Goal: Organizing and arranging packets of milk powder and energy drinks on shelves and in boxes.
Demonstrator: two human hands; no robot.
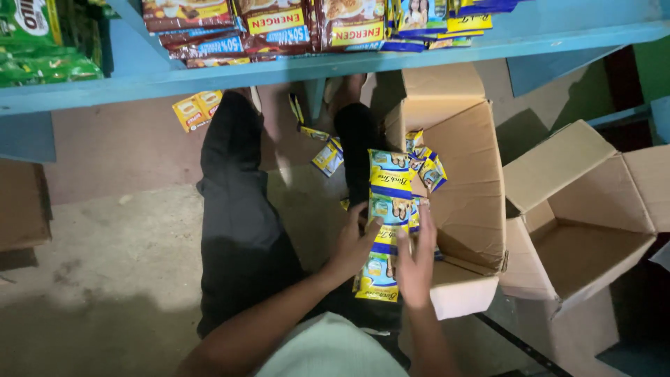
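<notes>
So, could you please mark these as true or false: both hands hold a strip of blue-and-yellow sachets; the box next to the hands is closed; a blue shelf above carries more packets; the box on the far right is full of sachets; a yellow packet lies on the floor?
1. Both hands hold a strip of sachets. True: the left hand and the right hand grip the strip of blue-and-yellow sachets.
2. The nearer box is closed. False: the open cardboard box has its flaps up, with sachets inside.
3. A blue shelf carries packets. True: the blue shelf holds brown packets.
4. The right-hand box is full. False: the second cardboard box looks empty.
5. A yellow packet lies on the floor. True: the yellow packet.
</notes>
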